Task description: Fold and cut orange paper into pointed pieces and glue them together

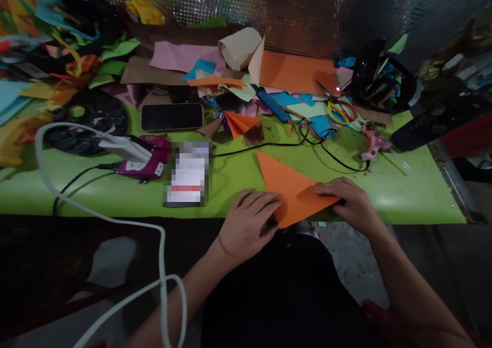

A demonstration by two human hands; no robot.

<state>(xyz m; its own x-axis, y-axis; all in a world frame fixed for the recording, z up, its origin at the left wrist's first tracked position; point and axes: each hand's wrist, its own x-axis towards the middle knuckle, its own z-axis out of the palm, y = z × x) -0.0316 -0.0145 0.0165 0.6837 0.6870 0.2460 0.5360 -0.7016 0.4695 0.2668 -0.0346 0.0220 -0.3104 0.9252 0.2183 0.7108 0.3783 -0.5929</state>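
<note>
A sheet of orange paper (pixel 294 191), folded into a triangle, lies at the front edge of the green table. My left hand (pixel 249 222) grips its left edge, fingers bent over the top and thumb low near the bottom corner. At the right corner, my right hand (pixel 349 202) pinches the paper, with the fingertips on top and the thumb beneath. Beyond it on the table sits a small folded orange paper piece (pixel 242 123). A phone with a lit, blurred screen (pixel 188 176) is left of my left hand.
A dark phone (pixel 171 117), a purple power strip (pixel 144 156) with a white cable (pixel 161 245), and a black round tray (pixel 88 120) are at left. Scissors with red and yellow handles (pixel 340 109) lie among paper scraps. A pink glue gun (pixel 374 145) and black bottle (pixel 418 127) are at right.
</note>
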